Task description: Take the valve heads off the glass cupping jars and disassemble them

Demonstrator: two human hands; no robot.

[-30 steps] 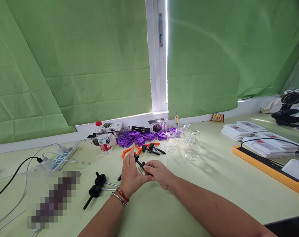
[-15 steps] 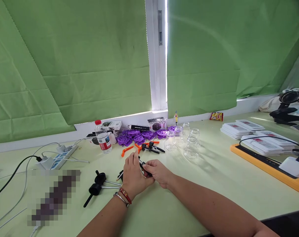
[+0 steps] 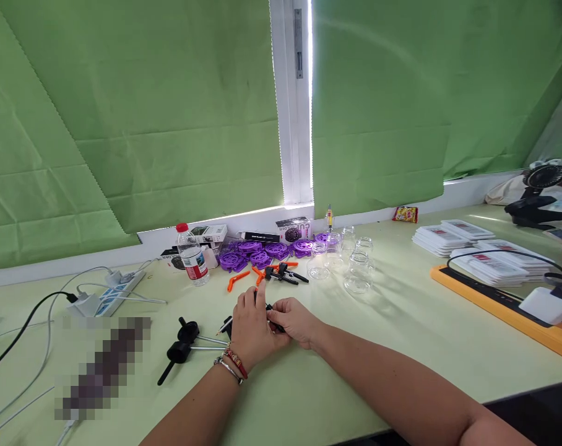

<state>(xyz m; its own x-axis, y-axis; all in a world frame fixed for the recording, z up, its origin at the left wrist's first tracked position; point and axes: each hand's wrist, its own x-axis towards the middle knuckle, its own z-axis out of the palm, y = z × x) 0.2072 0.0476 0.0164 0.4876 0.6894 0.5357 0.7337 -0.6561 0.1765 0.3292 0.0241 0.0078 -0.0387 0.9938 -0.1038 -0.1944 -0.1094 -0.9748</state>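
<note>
My left hand is curled over a small black part at the middle of the table, its back turned to me. Pinching the same part from the right side is my right hand; most of the part is hidden by fingers. A thin metal rod and some black plastic stick out left of my left hand. By that wrist lie two black ring-shaped holders with metal rods. Beyond my fingers are orange angled pieces and black-handled rods.
Purple plastic discs, a water bottle and small boxes stand along the wall. Several clear glass jars are right of them. A power strip with cables lies left; white card stacks and an orange-edged case lie right.
Both hands stay together on the black part, with only slight finger movement. The whole view has shifted a little; the things on the table keep their places.
</note>
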